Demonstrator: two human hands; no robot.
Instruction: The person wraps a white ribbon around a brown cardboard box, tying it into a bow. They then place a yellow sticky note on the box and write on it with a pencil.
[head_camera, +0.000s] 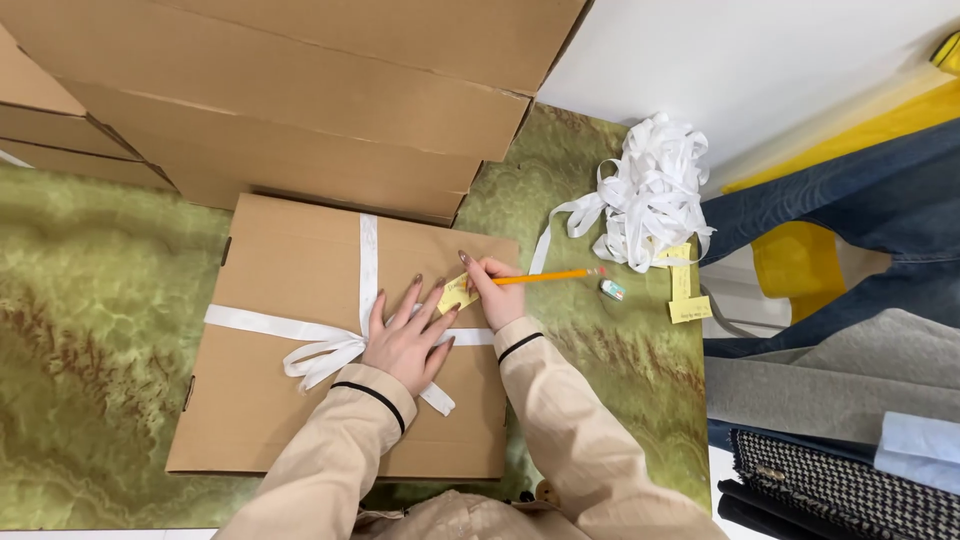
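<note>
Looking down, I see the green marbled tabletop (90, 300) filling most of my view, with a stack of large flat cardboard boxes (300, 90) along its far edge. Nearer to me lies one flat cardboard box (270, 400), tied crosswise with a white ribbon (368, 260) that ends in a bow (320, 360) near the box's middle. Off to the right, a loose heap of white ribbon (650, 195) sits on the tabletop, well apart from the box, with folded clothes (850, 400) past the tabletop's right edge. My left hand (408, 335) lies flat on the box lid, fingers spread, touching the ribbon just beside the bow and pinning the lower edge of a small yellow sticky note (457, 293). My right hand (495, 292) is closed around an orange pencil (548, 277), its tip hidden at the note. More yellow notes (688, 300) and a small eraser (612, 290) lie near the ribbon heap.
</note>
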